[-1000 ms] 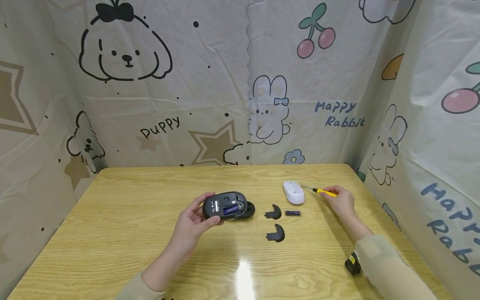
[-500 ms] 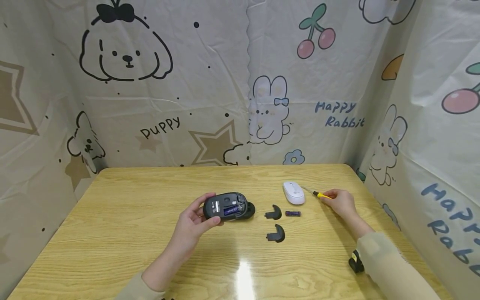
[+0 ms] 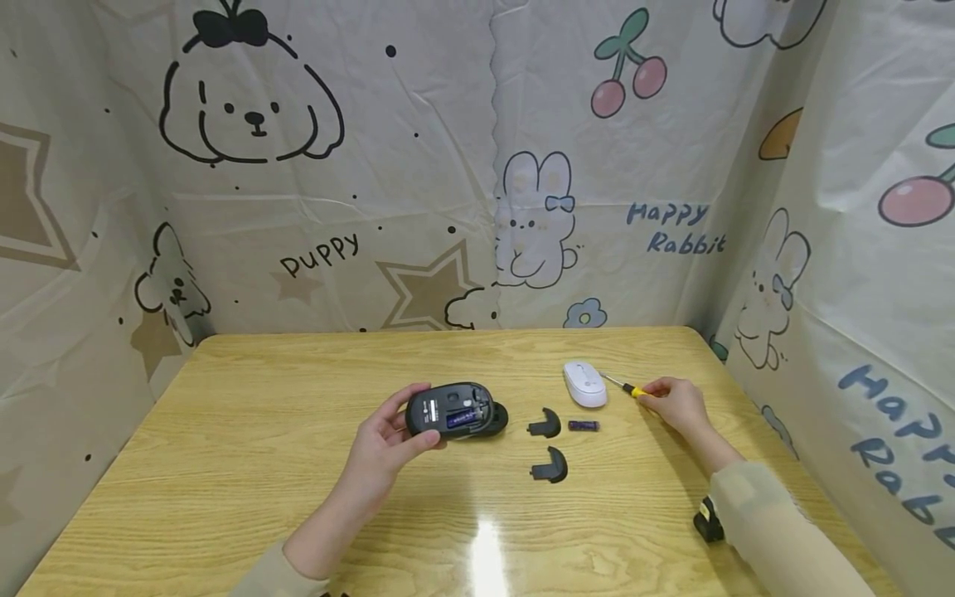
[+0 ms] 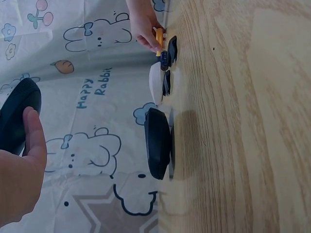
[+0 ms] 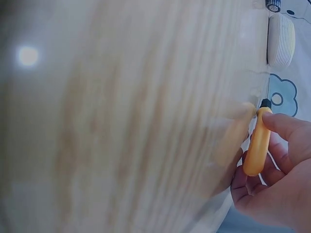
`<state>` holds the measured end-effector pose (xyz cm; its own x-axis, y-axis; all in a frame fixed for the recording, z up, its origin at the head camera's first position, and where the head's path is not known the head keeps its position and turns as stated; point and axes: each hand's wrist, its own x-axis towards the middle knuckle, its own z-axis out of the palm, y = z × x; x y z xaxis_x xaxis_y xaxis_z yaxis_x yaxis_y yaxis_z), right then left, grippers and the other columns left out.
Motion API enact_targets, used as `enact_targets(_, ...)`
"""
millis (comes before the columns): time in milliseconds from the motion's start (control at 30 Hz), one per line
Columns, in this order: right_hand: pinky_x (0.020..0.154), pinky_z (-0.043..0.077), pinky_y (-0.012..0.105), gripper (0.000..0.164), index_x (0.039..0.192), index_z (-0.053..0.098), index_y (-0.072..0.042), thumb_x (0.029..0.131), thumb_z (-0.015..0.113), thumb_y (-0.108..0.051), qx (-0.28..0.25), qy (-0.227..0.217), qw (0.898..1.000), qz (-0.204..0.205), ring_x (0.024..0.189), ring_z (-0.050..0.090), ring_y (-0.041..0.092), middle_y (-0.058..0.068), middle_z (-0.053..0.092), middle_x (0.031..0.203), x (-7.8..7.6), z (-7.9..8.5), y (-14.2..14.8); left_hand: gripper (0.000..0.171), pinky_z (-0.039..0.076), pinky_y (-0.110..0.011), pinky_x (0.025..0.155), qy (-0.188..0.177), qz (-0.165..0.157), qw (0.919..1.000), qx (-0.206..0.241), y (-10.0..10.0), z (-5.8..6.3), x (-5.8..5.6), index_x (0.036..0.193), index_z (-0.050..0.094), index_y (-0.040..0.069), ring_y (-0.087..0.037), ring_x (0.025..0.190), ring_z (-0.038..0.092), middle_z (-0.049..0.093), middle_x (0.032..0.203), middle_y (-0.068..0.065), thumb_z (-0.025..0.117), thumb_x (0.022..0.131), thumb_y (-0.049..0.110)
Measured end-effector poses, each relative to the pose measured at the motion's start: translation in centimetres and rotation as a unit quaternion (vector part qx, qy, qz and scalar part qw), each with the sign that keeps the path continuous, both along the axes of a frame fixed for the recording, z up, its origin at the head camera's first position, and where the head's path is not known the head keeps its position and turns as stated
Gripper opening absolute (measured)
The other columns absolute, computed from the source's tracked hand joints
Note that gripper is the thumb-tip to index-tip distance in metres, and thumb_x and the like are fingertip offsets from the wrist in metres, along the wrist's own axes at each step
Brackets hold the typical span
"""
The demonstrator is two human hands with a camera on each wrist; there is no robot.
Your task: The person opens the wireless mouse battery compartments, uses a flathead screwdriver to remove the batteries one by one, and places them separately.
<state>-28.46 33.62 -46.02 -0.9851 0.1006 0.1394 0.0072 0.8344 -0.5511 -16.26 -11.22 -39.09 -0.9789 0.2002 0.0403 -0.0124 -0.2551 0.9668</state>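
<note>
Head view: the right hand (image 3: 681, 406), beyond the white oval plastic mouse (image 3: 584, 384) on its right, has dipped slightly and covers more of the yellow-handled metal screwdriver (image 3: 627, 386) it grasps; I'd judge work on the other mouse is waiting. That black oval plastic mouse (image 3: 429, 412), gripped by the left hand (image 3: 384, 439) left of the white one, has barely moved, underside showing, a purple cylindrical battery (image 3: 462, 417) in its uncovered bay.

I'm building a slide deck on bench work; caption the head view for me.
Left hand holding a black mouse, right hand gripping a yellow screwdriver beside a white mouse.
</note>
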Motion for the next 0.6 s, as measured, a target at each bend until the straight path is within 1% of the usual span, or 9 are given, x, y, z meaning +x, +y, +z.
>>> enact_targets(133,0.070,0.045,0.033,0.024,0.095,0.068,0.003,0.082,0.071,-0.016,-0.008,-0.008,1.000,0.007,0.080,0.061,0.028,0.016,0.069,0.086,0.1,0.3,-0.1,0.063,0.053,-0.034,0.088,0.000,-0.001,1.0000,0.000,0.0,0.1,0.0,0.137,0.042,0.008,-0.025,0.103,0.061,0.048,0.133,-0.024,0.069,0.081,-0.001)
enact_targets(233,0.073,0.046,0.036,0.025,0.098,0.067,0.004,0.083,0.070,-0.017,-0.011,-0.018,1.000,0.012,0.083,0.061,0.029,0.017,0.068,0.090,0.2,0.8,-0.2,0.063,0.053,-0.034,0.088,0.000,-0.001,1.0000,-0.001,-0.1,0.2,0.0,0.137,0.042,0.008,-0.025,0.104,0.061,0.048,0.134,-0.024,0.069,0.081,-0.001)
enact_targets(400,0.076,0.047,0.043,0.028,0.103,0.065,0.003,0.086,0.068,-0.019,0.000,-0.029,0.999,0.020,0.087,0.060,0.032,0.021,0.067,0.099,0.4,1.9,-0.5,0.064,0.053,-0.034,0.088,0.006,-0.003,1.0000,-0.002,-0.2,0.2,0.0,0.139,0.041,0.007,-0.026,0.104,0.061,0.048,0.134,-0.024,0.069,0.081,-0.001)
enact_targets(500,0.076,0.047,0.041,0.029,0.105,0.065,0.002,0.086,0.068,-0.021,0.002,-0.029,0.999,0.027,0.087,0.060,0.031,0.020,0.067,0.102,0.5,2.8,-0.8,0.066,0.053,-0.034,0.088,0.008,-0.005,1.0000,-0.001,-0.2,0.3,0.0,0.140,0.039,0.004,-0.026,0.103,0.061,0.048,0.134,-0.025,0.069,0.081,-0.001)
enact_targets(600,0.074,0.047,0.038,0.031,0.107,0.065,0.001,0.087,0.068,-0.021,-0.002,-0.025,0.999,0.035,0.087,0.059,0.030,0.019,0.067,0.103,0.7,3.8,-1.3,0.066,0.053,-0.033,0.088,0.010,-0.005,0.9999,-0.003,-0.2,0.3,0.0,0.139,0.039,0.004,-0.026,0.102,0.062,0.048,0.134,-0.025,0.069,0.081,-0.001)
